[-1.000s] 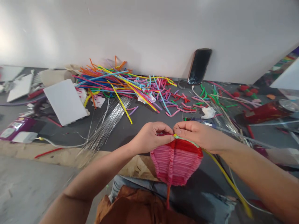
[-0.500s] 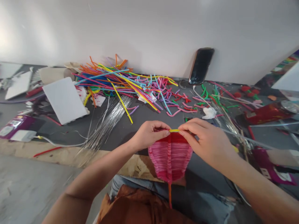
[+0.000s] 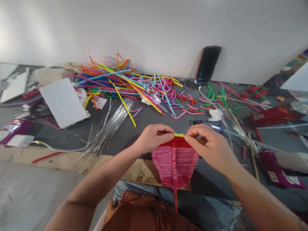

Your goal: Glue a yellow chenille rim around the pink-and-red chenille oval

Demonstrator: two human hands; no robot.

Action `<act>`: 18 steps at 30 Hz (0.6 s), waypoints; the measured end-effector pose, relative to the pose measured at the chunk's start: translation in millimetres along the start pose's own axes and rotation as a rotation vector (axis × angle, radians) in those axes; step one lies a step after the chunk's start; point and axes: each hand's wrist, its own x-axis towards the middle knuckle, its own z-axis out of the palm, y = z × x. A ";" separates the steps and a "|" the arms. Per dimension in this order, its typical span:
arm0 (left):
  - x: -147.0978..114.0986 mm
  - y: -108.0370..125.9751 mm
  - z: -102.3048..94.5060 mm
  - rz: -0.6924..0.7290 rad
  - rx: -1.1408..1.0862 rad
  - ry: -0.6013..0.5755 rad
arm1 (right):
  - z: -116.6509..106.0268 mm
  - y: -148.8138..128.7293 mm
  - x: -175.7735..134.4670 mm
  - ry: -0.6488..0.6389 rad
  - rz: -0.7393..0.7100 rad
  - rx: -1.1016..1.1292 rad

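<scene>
Between my two hands, a yellow pipe cleaner (image 3: 179, 135) lies along the top edge of a woven pipe-cleaner panel (image 3: 166, 162). The panel is pink with red bands at top and bottom, has a raised rib down its middle, and an orange stem (image 3: 175, 200) hangs below it. My left hand (image 3: 156, 137) pinches the left end of the yellow strip at the panel's top corner. On the right, my right hand (image 3: 207, 142) pinches the strip between thumb and fingers; its far end shows behind the fingers. The fingers hide the panel's upper corners.
A heap of coloured pipe cleaners (image 3: 115, 80) spreads along the wall, with thin metal wires (image 3: 113, 120) in front. A phone (image 3: 207, 65) leans on the wall. To the right lie a glue gun (image 3: 214, 127), a red can (image 3: 276, 115) and a purple package (image 3: 276, 168).
My right hand has shifted slightly to the right along the yellow pipe cleaner, uncovering the glue gun behind it. My left hand and the panel stay almost where they were.
</scene>
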 end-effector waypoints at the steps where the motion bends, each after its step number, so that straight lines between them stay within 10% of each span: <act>1: 0.0 -0.2 -0.4 -0.004 0.001 -0.002 | 0.5 0.7 0.4 -0.021 0.072 0.050; 6: -1.7 5.0 -4.4 0.046 0.100 -0.011 | 1.8 -1.9 2.4 -0.097 0.274 0.217; 18: -4.8 17.3 -7.6 0.094 0.269 -0.037 | 3.5 -3.3 -6.7 -0.052 0.151 0.213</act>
